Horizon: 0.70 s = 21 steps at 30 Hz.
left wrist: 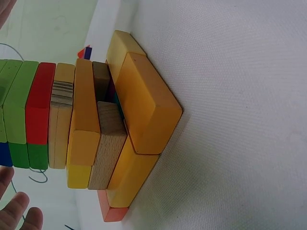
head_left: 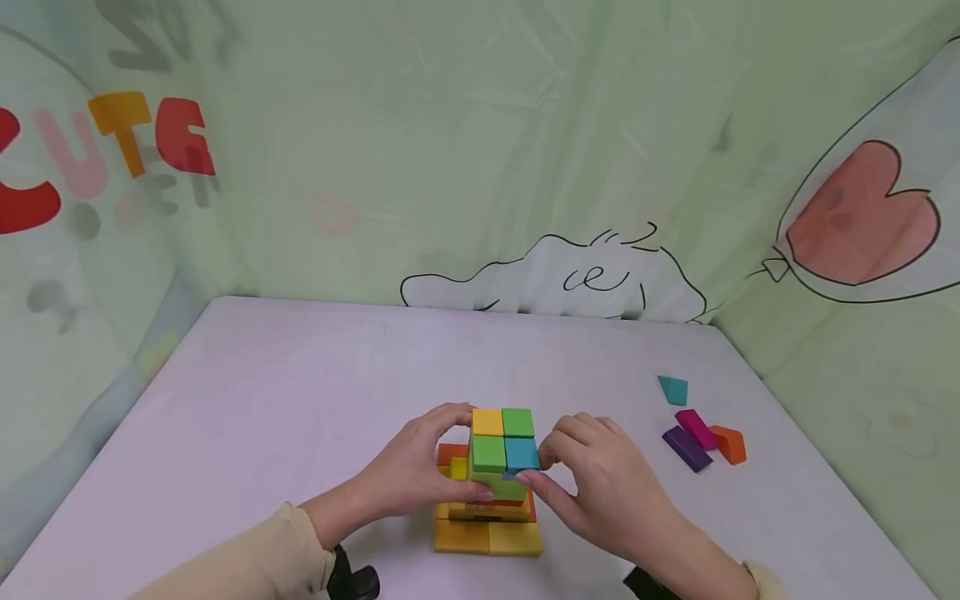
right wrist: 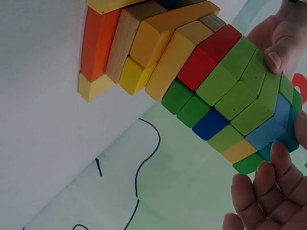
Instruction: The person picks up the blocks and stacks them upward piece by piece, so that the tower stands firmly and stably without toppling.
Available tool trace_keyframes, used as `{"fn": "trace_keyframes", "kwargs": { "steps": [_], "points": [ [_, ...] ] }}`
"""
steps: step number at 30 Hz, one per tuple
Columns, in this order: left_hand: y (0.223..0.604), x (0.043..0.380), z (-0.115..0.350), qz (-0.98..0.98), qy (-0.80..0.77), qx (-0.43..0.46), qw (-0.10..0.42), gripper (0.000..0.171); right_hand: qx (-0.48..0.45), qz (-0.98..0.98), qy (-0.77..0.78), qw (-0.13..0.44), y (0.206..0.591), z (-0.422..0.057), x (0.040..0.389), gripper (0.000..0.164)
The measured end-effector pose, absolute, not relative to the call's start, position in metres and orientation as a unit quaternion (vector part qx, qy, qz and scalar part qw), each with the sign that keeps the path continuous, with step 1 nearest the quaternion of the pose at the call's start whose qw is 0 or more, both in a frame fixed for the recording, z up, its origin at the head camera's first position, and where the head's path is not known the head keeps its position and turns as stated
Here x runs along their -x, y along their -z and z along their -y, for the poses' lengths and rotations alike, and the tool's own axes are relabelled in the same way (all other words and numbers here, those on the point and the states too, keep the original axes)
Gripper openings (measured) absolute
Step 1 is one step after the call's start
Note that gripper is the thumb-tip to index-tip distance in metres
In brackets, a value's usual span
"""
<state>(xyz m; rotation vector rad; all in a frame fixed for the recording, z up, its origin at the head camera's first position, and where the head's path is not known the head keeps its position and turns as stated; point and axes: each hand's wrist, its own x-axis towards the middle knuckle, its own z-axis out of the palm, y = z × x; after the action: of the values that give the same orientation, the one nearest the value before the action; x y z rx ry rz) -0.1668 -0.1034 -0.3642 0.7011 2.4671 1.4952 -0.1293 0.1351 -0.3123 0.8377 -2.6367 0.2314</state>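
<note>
A tower of coloured wooden blocks (head_left: 489,487) stands before me on wide yellow-orange base blocks (head_left: 461,536). My left hand (head_left: 408,467) grips its upper part from the left, thumb across the front and fingers toward the back. At the top right corner, my right hand (head_left: 607,487) pinches a teal block (head_left: 522,454), thumb at the front and fingertips at the far side. Beside that block are green and yellow top blocks. Light green blocks (right wrist: 237,98), a red block (right wrist: 208,55) and a dark blue block (right wrist: 210,124) form layers lower down.
Loose blocks lie to the right on the white table (head_left: 300,375): a teal one (head_left: 673,390), a magenta one (head_left: 697,429), a purple one (head_left: 686,448) and an orange one (head_left: 729,445). Printed green curtains (head_left: 360,167) rise behind the table and at its sides.
</note>
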Motion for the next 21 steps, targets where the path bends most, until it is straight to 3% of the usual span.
{"fn": "trace_keyframes", "kwargs": {
  "steps": [5, 9, 15, 21],
  "points": [
    [0.364, 0.166, 0.104, -0.831, -0.498, -0.235, 0.084, 0.061, -0.287, 0.935, -0.095, 0.188, 0.313, -0.136, 0.128, 0.029],
    [0.364, 0.166, 0.103, -0.833, -0.494, -0.234, 0.087, 0.062, -0.262, 0.936, -0.155, 0.175, 0.316, -0.142, 0.129, 0.051],
    [0.363, 0.167, 0.103, -0.832, -0.496, -0.235, 0.084, 0.063, -0.265, 0.917, -0.295, 0.047, 0.320, -0.149, 0.145, 0.088],
    [0.364, 0.166, 0.103, -0.834, -0.492, -0.233, 0.085, 0.063, -0.274, 0.897, -0.345, -0.037, 0.325, -0.147, 0.156, 0.087]
  ]
}}
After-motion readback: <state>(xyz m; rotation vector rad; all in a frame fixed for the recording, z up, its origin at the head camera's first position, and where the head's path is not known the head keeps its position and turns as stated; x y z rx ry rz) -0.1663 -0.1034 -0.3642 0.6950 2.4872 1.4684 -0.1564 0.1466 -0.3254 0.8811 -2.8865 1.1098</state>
